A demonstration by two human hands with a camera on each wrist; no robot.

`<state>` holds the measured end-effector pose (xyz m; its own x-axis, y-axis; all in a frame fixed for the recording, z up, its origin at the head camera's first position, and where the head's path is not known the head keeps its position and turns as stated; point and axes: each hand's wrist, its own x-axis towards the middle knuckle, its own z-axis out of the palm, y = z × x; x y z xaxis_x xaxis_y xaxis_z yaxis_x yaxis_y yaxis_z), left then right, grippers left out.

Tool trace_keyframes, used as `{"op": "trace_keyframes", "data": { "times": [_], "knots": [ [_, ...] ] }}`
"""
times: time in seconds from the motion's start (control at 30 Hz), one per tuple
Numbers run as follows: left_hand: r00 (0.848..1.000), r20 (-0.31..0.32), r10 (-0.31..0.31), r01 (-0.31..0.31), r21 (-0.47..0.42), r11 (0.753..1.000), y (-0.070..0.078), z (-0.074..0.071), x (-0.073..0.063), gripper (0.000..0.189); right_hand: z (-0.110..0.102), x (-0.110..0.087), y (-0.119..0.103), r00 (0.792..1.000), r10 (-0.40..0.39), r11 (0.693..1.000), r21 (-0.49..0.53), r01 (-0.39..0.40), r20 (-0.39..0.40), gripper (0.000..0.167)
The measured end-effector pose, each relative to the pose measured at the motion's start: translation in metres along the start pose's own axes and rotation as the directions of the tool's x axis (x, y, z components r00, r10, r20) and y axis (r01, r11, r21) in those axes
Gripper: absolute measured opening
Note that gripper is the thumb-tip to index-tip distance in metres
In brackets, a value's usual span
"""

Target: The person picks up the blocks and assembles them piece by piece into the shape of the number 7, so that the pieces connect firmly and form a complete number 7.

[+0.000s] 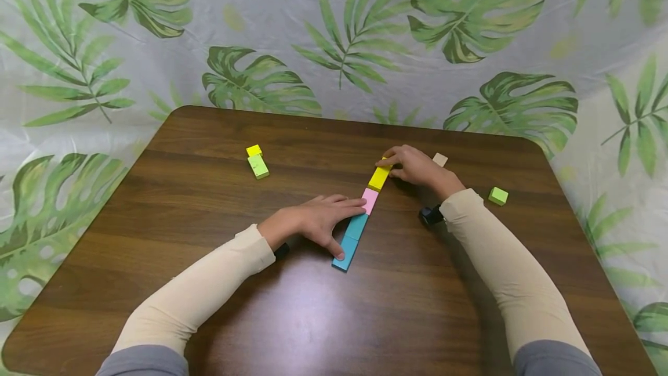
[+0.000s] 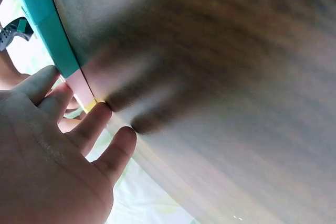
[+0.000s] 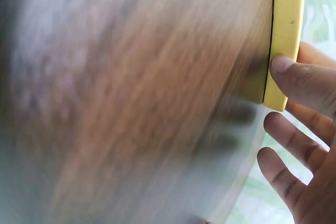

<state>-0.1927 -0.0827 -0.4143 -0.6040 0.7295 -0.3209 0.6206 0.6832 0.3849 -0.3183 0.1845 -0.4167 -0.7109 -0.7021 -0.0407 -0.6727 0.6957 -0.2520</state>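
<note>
A straight row of flat blocks runs up the middle of the table: two teal blocks (image 1: 356,227) at the near end, a pink block (image 1: 370,200), then a yellow block (image 1: 379,178) at the far end. My left hand (image 1: 326,216) lies over the row from the left, fingers stretched out, with fingertips at the pink block and the thumb on the nearest teal one. With thumb and forefinger on opposite sides, my right hand (image 1: 417,167) pinches the yellow block's far end. The right wrist view shows the thumb (image 3: 302,80) against the yellow side, other fingers spread.
Toward the back left of the table (image 1: 209,213) sit a small yellow block (image 1: 254,150) and a light green block (image 1: 258,167), close together. Behind the right hand lies a beige block (image 1: 440,159). Further right is another green block (image 1: 498,195). A leaf-patterned sheet (image 1: 365,33) hangs behind.
</note>
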Motion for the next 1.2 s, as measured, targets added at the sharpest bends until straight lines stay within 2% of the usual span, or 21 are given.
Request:
{"op": "trace_keyframes", "data": {
  "times": [0.27,0.5,0.87,1.2],
  "knots": [
    [1.000,-0.003,-0.002,0.002,0.011,1.000,-0.0011,-0.0007,0.0020,0.098,0.0020,0.0011,-0.0062,1.000,0.014,1.000,0.010,-0.014,0.021,0.042],
    [1.000,0.001,-0.028,0.028,0.034,0.999,-0.0020,-0.0028,0.0008,0.099,0.0008,0.0016,-0.0084,1.000,0.014,1.000,0.001,-0.014,0.020,0.043],
    [0.999,0.016,0.034,-0.034,0.007,0.999,-0.0016,-0.0020,-0.0027,0.100,0.0023,0.0028,-0.0071,0.998,0.036,0.999,-0.011,-0.036,0.047,0.045],
    [0.999,0.038,0.036,-0.037,0.017,0.999,0.0001,-0.0014,-0.0033,0.097,0.0026,0.0026,-0.0070,0.999,0.020,1.000,0.000,-0.020,0.040,0.043]
  ]
}}
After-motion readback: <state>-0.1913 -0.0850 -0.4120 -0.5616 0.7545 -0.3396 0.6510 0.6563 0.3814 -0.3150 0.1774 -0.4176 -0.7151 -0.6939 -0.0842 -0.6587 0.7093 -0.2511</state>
